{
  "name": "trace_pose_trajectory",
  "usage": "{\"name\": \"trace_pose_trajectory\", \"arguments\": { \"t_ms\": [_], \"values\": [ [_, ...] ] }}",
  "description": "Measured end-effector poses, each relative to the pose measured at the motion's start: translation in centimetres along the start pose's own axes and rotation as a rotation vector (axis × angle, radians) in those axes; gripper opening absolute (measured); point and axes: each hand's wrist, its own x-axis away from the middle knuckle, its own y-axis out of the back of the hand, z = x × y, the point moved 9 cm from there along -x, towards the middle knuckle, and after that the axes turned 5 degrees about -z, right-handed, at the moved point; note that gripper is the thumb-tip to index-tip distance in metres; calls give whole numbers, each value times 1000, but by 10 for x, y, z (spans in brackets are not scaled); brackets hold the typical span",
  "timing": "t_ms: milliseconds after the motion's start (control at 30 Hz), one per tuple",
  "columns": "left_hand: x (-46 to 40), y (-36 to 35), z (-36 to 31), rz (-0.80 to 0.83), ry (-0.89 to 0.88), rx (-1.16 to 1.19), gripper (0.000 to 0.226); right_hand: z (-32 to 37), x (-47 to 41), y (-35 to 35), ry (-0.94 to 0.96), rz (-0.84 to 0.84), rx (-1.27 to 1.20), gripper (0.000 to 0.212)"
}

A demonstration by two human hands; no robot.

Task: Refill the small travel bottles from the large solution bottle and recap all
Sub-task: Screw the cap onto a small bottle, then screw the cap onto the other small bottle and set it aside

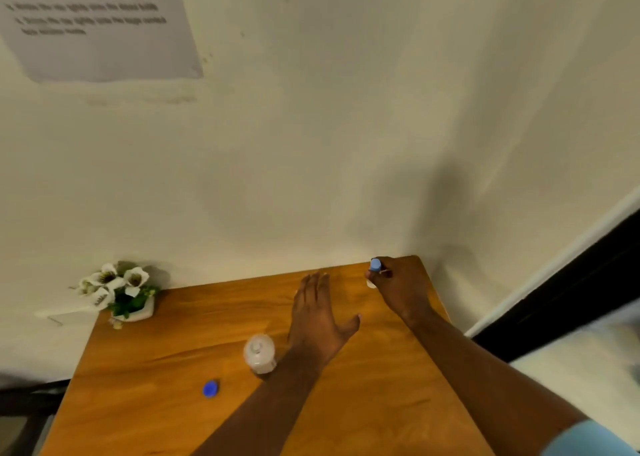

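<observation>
The large solution bottle [259, 352] stands uncapped near the middle of the wooden table [173, 403], seen from above. Its blue cap [210, 388] lies on the table to its left. My right hand [403, 287] is at the far right corner, closed around a small travel bottle [375, 269] with a light blue cap on top; most of the bottle's white body is hidden by my fingers. My left hand [320, 317] hovers flat over the table between the two bottles, fingers spread and holding nothing.
A small white pot of white flowers [119, 291] sits at the table's far left corner against the cream wall. A printed sheet [100, 22] hangs on the wall above. The table's right edge drops off beside a dark strip and a white surface.
</observation>
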Motion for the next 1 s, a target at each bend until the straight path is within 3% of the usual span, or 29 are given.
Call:
{"name": "trace_pose_trajectory", "arguments": {
  "t_ms": [200, 433, 600, 700, 867, 1000],
  "values": [
    [-26, -57, 32, 1, 50, -110, 108, -67, -48, -36, -54, 40, 2, 31],
    [-49, -96, 58, 44, 112, -125, 110, -94, -81, -63, -28, 87, 61, 41],
    [-57, -107, 64, 57, 132, -130, 111, -107, -86, -74, -21, 71, 62, 38],
    [-60, -106, 62, 53, 129, -121, 109, -114, -87, -75, -48, 52, 58, 48],
    [-46, -89, 38, 67, 111, 24, 105, -119, -77, -74, -81, 96, 62, 79],
    [5, -38, 4, 47, 25, 241, 95, -103, -35, -56, -44, 57, 74, 83]
  ]
}}
